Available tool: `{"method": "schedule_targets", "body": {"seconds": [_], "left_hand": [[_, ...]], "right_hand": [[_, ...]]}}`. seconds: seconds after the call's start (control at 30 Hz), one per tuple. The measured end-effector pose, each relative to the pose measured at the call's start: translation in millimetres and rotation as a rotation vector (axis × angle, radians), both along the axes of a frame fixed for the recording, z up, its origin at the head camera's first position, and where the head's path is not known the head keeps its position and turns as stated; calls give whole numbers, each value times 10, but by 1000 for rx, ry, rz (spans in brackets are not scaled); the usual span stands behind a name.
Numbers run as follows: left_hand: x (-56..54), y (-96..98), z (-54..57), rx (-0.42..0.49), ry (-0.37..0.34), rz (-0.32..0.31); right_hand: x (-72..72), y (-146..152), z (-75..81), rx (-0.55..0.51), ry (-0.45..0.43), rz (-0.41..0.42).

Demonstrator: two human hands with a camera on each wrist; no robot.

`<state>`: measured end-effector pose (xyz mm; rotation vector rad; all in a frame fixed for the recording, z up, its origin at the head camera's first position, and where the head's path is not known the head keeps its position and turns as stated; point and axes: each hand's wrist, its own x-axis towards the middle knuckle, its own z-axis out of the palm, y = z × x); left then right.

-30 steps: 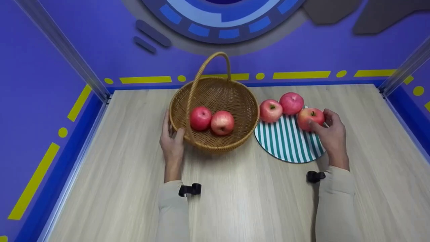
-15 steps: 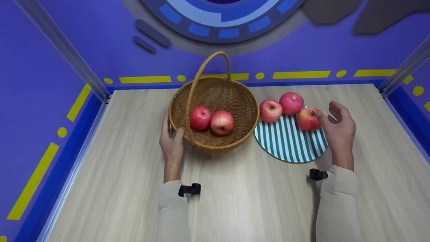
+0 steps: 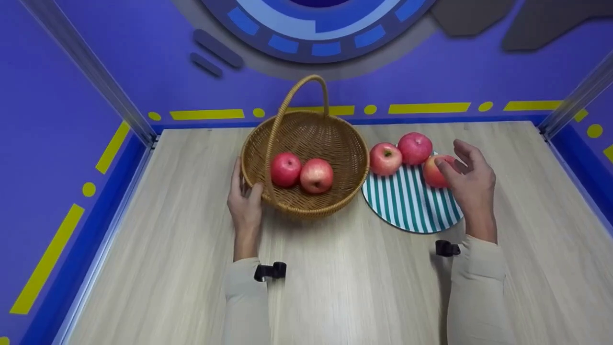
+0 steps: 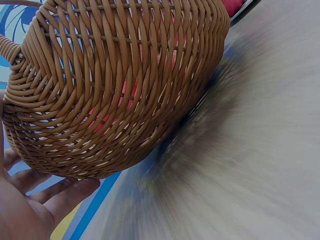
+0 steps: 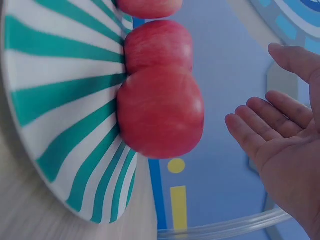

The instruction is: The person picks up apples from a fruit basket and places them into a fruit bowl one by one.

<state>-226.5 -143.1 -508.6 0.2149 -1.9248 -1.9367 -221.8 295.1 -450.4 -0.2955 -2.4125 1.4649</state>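
A brown wicker basket [image 3: 342,139] with a tall arched handle stands at the back middle, two red apples [image 3: 316,176] inside it. My left hand [image 3: 246,206] grips its left side, thumb at the rim and fingers along the outer wall; in the left wrist view the fingers touch the weave. To the right, three apples sit along the back of a round green-and-white striped mat [image 3: 407,206]. My right hand [image 3: 474,189] hovers by the rightmost apple [image 3: 433,172], partly covering it in the head view. The right wrist view shows these fingers extended, apart from the apple [image 5: 160,112].
Everything stands on a light wooden table [image 3: 325,278]. Blue printed panels [image 3: 158,86] wall it in behind and at both sides. Two more apples on the mat, a pale red one [image 3: 386,159] and a darker one [image 3: 414,148], lie close to the basket's right side.
My right hand has let go of the rightmost apple, drawn back to the right, then come back left over it. The left hand and basket have stayed in place.
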Motion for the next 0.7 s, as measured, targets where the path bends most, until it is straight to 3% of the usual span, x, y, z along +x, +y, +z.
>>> {"method": "schedule_targets", "body": {"seconds": [0.4, 0.7], "left_hand": [[-12, -5, 7, -2, 6, -3], [3, 14, -3, -12, -20, 3]], "right_hand": [[7, -83, 24, 36, 40, 40], [-7, -245, 68, 76, 187, 112]]}}
